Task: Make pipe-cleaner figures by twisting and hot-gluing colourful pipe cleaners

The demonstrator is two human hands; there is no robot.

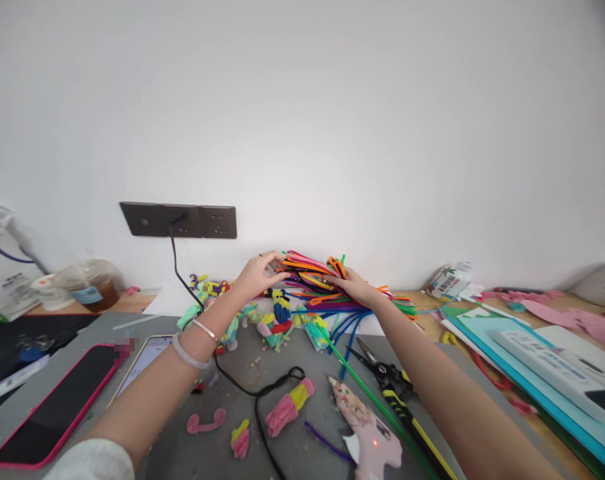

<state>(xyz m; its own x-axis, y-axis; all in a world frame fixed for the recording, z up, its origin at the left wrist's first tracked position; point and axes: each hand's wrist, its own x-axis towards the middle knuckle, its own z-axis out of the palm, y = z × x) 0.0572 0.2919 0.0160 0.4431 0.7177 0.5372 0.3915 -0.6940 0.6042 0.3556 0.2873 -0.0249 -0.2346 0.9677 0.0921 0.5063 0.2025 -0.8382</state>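
Observation:
My right hand [355, 287] is closed round a thick bundle of colourful pipe cleaners [307, 263], lifted a little above others near the wall. At the bundle's left end, the thumb and fingers of my left hand [262, 275] close on the tips. Beneath lie more loose pipe cleaners [345, 303], mostly orange, green and blue. Several small figures made of pipe cleaners [275, 327] sit in front of them. On the grey mat, nearer me, are a pink and yellow pipe-cleaner piece [289, 407], a curled pink piece [206, 421] and a smaller pink-yellow one [240, 439].
A pink hot glue gun [375, 443] with a lit red light and yellow-black pliers [407, 413] lie at front right. A black cord [237, 381] crosses the mat from the wall socket [179, 223]. Phones [57, 407] and a drink cup [95, 290] are left; coloured sheets [542, 387] right.

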